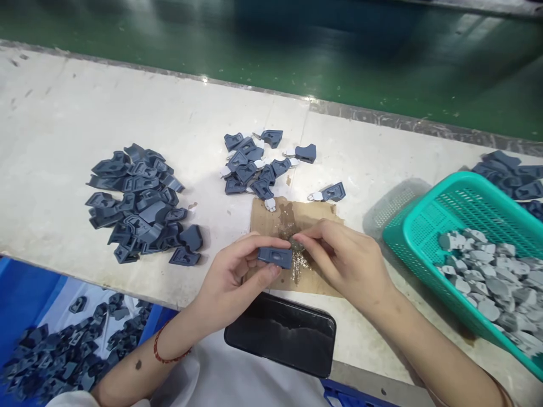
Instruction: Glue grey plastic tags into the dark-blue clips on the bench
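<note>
Between the thumb and fingers of my left hand (pixel 241 271) is a dark blue-grey plastic part (pixel 275 258) with a recess in its face. My right hand (pixel 343 254) pinches a small greyish piece (pixel 297 243) against that part's right end; the fingertips hide most of it. Both hands are over a stained piece of brown cardboard (pixel 318 277) with shiny residue on it. Beyond them lies a cluster of dark parts (pixel 246 169) with light grey pieces fitted in their ends. One such assembled part (pixel 333 193) sits apart to the right.
A pile of dark plastic parts (pixel 139 209) is on the left of the table. At right, a teal basket (pixel 411 237) holds light grey pieces (pixel 487 277); more dark parts (pixel 509 175) lie behind it. A phone (pixel 282 333) rests at the near edge. A blue bin (pixel 25 294) stands lower left.
</note>
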A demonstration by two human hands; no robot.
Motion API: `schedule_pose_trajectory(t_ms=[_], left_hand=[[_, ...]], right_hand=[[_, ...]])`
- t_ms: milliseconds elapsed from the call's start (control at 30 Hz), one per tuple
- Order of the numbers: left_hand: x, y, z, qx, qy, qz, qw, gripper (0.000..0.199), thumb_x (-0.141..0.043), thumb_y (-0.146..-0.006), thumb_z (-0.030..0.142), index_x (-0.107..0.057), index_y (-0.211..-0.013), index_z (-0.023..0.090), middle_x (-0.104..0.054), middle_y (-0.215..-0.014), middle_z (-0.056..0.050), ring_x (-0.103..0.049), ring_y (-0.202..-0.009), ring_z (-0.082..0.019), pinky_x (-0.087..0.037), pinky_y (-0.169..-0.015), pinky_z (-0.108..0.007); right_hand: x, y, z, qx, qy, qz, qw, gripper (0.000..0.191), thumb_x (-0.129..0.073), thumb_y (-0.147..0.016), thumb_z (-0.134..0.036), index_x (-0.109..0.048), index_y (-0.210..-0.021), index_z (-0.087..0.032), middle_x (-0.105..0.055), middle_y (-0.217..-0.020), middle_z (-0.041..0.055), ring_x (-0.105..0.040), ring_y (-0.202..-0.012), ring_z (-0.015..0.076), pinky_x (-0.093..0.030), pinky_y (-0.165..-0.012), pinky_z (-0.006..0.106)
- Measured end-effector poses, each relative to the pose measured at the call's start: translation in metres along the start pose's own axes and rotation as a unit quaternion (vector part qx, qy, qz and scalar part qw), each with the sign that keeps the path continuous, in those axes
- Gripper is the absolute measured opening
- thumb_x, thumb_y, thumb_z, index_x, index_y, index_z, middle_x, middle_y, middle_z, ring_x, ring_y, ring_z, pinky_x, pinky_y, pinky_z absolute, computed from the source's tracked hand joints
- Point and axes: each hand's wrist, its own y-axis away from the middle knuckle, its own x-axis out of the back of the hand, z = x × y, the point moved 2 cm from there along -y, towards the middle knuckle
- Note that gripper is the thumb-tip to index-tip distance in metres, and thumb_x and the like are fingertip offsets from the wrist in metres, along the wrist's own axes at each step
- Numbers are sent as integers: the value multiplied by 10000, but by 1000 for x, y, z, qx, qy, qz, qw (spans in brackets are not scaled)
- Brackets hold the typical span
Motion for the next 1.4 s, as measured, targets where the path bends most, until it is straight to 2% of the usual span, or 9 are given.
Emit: schedule_pose_trajectory(t_ms=[200,367,500,633,733,833,933,1100,1400], left_hand=[[5,-1,-2,-12,-10,10,1000,175,-749,-927,268,-824,-1084,249,-640,-913,-43,-636,-846,-144,-564,-741,-203],[7,0,-4,-22,19,-19,999,219,-684,-976,241,-810,-1149,290,-688,-1302,-72,-659,-1198,-226,-556,-1026,-305],[6,2,-3,39,69,-72,994,218,-670,-992,241,-797,-1158,304,-773,-1232,-34,-700,-1181,-214,-561,-1017,-292],[4,3,0,61,44,-65,995,179,-682,-988,253,-793,-1125,276,-798,-1129,-21,-710,-1119,-177,-542,-956,-225],[2,4,0,60,-26,-77,995,229,-595,-1038,320,-738,-1204,252,-763,-1045,-31,-693,-1002,-164,-533,-854,-225],[-1,6,-1,43,-133,-106,985,292,-467,-1086,373,-673,-1242,238,-693,-995,-35,-643,-916,-165,-499,-805,-248],[-3,6,0,23,-194,-145,970,296,-393,-1104,366,-628,-1211,222,-661,-1028,-47,-615,-915,-176,-478,-819,-272],[-5,4,1,12,-232,-176,956,286,-353,-1108,377,-572,-1054,201,-610,-972,-43,-579,-876,-180,-459,-818,-286],[-6,3,2,9,-253,-194,948,290,-332,-1112,380,-517,-973,205,-581,-941,-35,-548,-862,-182,-437,-819,-291]], right_hand=[[0,1,0,-30,-4,17,999,197,-598,-1036,-264,-609,-844,-226,-695,-716,0,-580,-545,137,-436,-543,275],[1,4,0,-81,-55,24,995,203,-617,-1022,-272,-623,-825,-227,-675,-690,-11,-532,-513,121,-403,-510,268],[5,6,2,-215,-171,72,959,241,-667,-994,-374,-656,-792,-241,-600,-610,-24,-511,-527,126,-397,-497,254],[6,3,2,-267,-298,84,913,301,-718,-941,-507,-693,-799,-243,-623,-633,-8,-545,-557,136,-438,-508,254],[6,3,0,-263,-327,84,904,305,-720,-934,-529,-702,-824,-246,-631,-668,0,-538,-553,137,-443,-496,260],[5,6,-4,-249,-307,75,915,257,-686,-972,-476,-707,-847,-253,-642,-707,10,-540,-566,141,-425,-478,259],[4,9,-9,-209,-303,45,929,226,-648,-1005,-425,-697,-868,-251,-680,-775,22,-615,-654,157,-488,-548,265],[4,9,-14,-141,-278,-21,950,230,-568,-1051,-376,-664,-899,-233,-697,-792,23,-666,-717,169,-515,-620,277],[5,3,-18,-36,-243,-43,969,157,-543,-1053,-204,-612,-914,-229,-700,-824,3,-674,-746,142,-514,-671,256]])
